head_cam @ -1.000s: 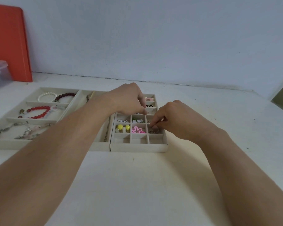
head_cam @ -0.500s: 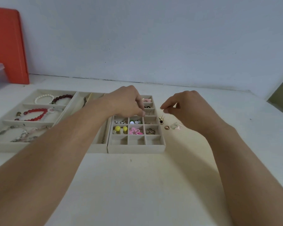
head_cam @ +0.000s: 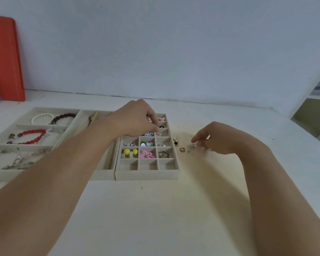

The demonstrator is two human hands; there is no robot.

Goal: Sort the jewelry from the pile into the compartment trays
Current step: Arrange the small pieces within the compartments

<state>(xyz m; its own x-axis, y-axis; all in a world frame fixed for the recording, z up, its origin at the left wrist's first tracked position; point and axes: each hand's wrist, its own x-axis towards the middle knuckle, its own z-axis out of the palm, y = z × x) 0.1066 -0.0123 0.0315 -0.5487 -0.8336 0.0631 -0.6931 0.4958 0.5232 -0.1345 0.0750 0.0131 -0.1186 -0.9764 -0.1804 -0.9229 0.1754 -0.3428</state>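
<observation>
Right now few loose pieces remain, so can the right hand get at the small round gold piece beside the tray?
Probably yes: the right hand hovers just right of the gold piece, with only bare table between.

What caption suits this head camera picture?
Left hand over the small compartment tray, right hand reaching loose earrings on the table.

Matt, cloth-like beige lining on the small grid tray (head_cam: 147,175) and the bracelet tray (head_cam: 6,175). Glossy beads on the red bracelet (head_cam: 32,137) and pearl bracelet (head_cam: 42,117); shiny metal on the ring (head_cam: 164,154) and loose gold earrings (head_cam: 176,140). Smooth, matt white tabletop (head_cam: 155,215); glossy pink plastic flower (head_cam: 146,154).
</observation>
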